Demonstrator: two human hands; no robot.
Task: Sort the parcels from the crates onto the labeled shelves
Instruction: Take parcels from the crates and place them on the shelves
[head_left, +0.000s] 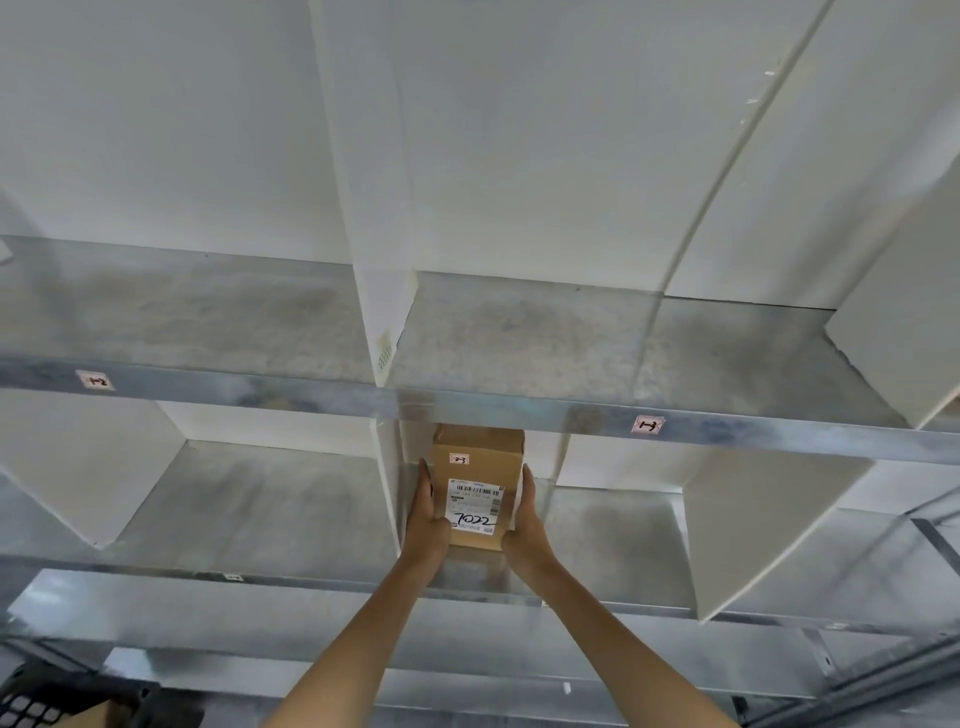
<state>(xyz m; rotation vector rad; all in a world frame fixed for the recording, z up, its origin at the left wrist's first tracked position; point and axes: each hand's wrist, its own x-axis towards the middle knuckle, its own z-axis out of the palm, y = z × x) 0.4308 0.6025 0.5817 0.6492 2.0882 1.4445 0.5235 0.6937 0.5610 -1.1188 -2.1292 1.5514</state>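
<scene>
**Box held at the lower shelf**

I hold a brown box (478, 457) between both hands, arms stretched out ahead of me. My left hand (427, 514) lies flat on its left side and my right hand (527, 514) flat on its right side. The fingers (425, 478) of each hand lie straight and together along the cardboard, pointing away from me, and press the box from both sides rather than curling round it.

The box is at the lower shelf (623, 535), just right of a white divider (389, 467), with its far end under the front rail of the upper shelf (571, 338). I cannot tell whether its bottom rests on the metal or hangs just above it.

A white label (475, 506) with a barcode and the handwritten digits "7022" faces me, and above it sits a small tag (459, 459) reading "2-3".

The upper rail carries two small tags: "1-2" (95, 380) at the left and "1-3" (648, 425) at the right. White dividers split both shelves into bays.

The corner of a black crate (47, 696) with a meshed wall shows at the bottom left, well apart from the box.
</scene>
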